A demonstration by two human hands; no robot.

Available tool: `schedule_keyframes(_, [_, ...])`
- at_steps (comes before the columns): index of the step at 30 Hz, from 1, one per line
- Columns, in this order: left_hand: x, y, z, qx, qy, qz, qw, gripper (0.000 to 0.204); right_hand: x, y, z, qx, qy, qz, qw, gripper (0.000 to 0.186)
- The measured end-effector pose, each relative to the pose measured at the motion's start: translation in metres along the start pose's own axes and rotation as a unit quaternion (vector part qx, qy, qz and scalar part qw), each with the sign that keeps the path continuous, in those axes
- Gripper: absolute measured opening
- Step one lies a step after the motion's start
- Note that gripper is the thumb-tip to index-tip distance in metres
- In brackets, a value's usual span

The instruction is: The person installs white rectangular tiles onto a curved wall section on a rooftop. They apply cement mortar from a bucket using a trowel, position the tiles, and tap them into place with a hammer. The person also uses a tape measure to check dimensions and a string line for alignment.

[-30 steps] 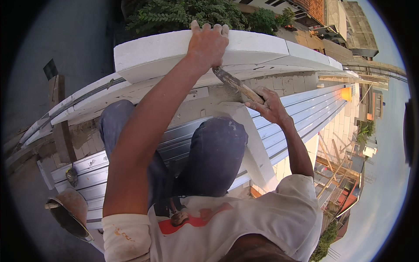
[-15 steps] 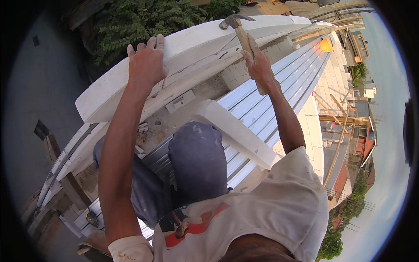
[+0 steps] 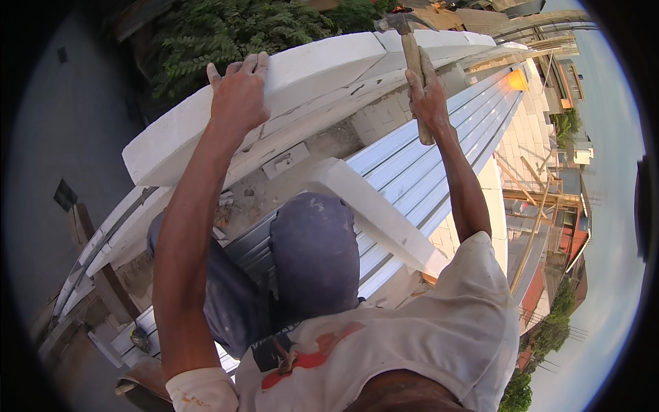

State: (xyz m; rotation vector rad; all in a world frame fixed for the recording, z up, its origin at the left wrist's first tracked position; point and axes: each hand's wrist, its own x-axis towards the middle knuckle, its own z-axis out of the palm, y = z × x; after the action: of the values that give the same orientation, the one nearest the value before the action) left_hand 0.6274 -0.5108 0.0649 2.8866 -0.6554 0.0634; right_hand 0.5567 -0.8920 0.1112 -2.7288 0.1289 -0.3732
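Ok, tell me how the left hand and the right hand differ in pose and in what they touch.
The left hand rests on the white block; the right hand holds the hammer by its handle. The left hand's fingers are extended and partly spread, while the right hand's are wrapped around the handle. Both are bare.

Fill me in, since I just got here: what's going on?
A person is at work along a row of pale blocks. Their left hand rests on the near white block, fingers over its top edge. Their right hand grips a hammer by its wooden handle, the head appearing near the row's far edge; whether it touches anything is unclear. Another white block lies across ribbed metal sheets by the person's knee.
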Motion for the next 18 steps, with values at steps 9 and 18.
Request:
schedule_keyframes(9, [-0.005,-0.005,-0.006,-0.022,-0.006,-0.008,1.0,0.086,-0.003,-0.072,-0.007,-0.068,-0.137,0.118,0.981,0.064])
schedule_keyframes(18, [-0.018,-0.004,-0.018,-0.042,-0.034,-0.004,0.999,0.068,0.024,-0.281,0.002,0.053,-0.212,-0.184,0.958,0.058])
